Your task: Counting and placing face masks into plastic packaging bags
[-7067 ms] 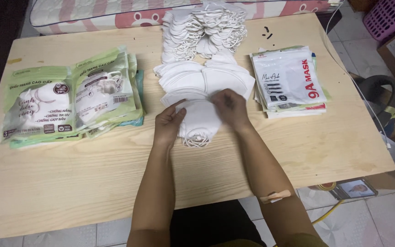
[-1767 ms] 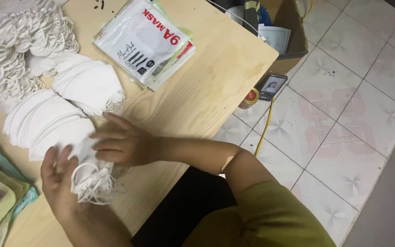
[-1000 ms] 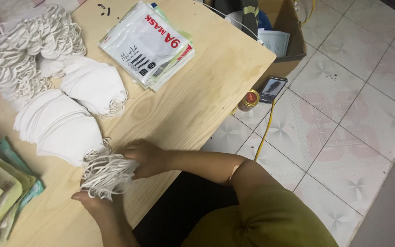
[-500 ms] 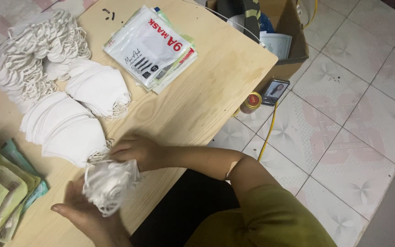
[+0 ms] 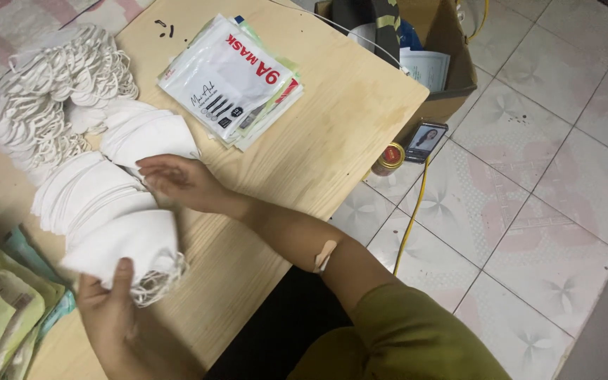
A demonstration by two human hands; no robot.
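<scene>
Holding a gathered mask bundle in the left hand, gripped tight.
Right hand open on fanned masks; far loose pile unsorted, pouches unfilled.

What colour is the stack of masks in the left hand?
White, seen in the head view: the stack of masks held by the left hand.

A home used for piecework: a low wooden bench on a patterned tiled floor, a pink-striped mattress beyond the fingers, heaps of masks, packets, a cardboard box.
</scene>
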